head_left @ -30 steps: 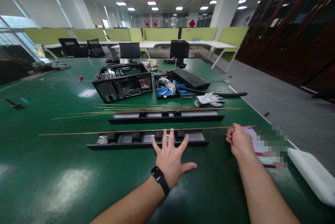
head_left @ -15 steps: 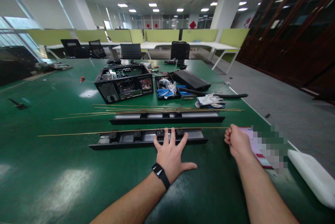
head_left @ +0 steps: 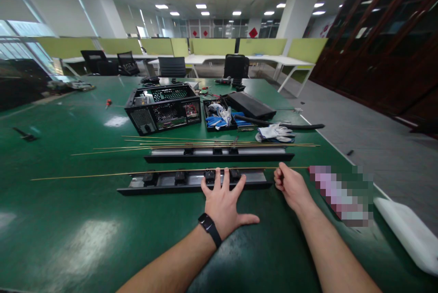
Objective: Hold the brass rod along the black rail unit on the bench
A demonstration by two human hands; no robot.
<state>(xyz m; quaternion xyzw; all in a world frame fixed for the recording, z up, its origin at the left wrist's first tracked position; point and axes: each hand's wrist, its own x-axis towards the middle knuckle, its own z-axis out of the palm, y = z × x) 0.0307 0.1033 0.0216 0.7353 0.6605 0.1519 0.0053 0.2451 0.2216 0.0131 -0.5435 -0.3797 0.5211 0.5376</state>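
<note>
A thin brass-coloured rod (head_left: 85, 176) lies lengthwise over the nearer black-and-silver rail (head_left: 196, 188), crossing the black blocks (head_left: 180, 176) set along it. My left hand (head_left: 223, 199) is spread flat, its fingertips on the rail by the two right-hand blocks and close to the rod. To the right of the rail, my right hand (head_left: 289, 183) is closed around the rod, whose right end sticks out past the fist. Behind these, a second similar rail (head_left: 219, 157) has several more thin rods (head_left: 119, 148) lying along and beyond it.
An open black computer case (head_left: 162, 108) stands on the green table (head_left: 61, 220). Right of it are a tray of gloves (head_left: 219, 116), a black panel (head_left: 251, 105), a white glove (head_left: 275, 133) and a black tube (head_left: 304, 126). A white object (head_left: 407, 233) lies near the right edge.
My right hand has moved left, and the rod has slid left with it, its left end reaching farther over the table. My left hand and the rail have stayed in place.
</note>
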